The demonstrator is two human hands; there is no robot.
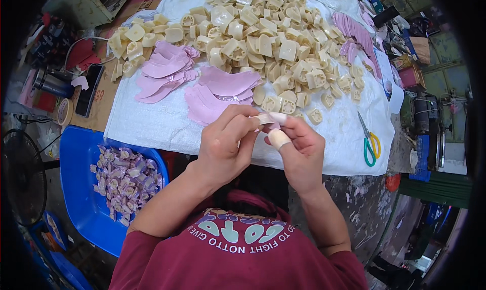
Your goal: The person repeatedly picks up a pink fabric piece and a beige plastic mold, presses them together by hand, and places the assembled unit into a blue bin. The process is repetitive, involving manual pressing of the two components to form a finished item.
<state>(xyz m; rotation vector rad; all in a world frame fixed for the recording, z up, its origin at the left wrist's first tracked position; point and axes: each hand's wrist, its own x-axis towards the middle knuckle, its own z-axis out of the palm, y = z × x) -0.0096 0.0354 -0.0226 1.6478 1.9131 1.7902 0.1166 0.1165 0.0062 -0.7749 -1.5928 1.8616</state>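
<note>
Above the near edge of the table, my left hand (226, 142) and my right hand (302, 151) meet, fingers closed in a pinch. Between them is a small cream plastic heel block (264, 119) with a bit of pink sheet (275, 126) against it; my fingers hide much of both. Pale covers wrap the thumb and a fingertip of my right hand. Just beyond lie stacks of curved pink glittery pieces (210, 105) and, to their left, more pink pieces (164, 72). A big heap of bare cream heel blocks (268, 44) spreads over the white cloth (136, 120).
Scissors (370, 140) with green and yellow handles lie at the right. A blue basin (83, 199) at lower left holds many pink-covered blocks (126, 181). A phone (88, 91), a tape roll (65, 111) and a dark metal cup (53, 82) stand left; a fan (23, 176) is beyond.
</note>
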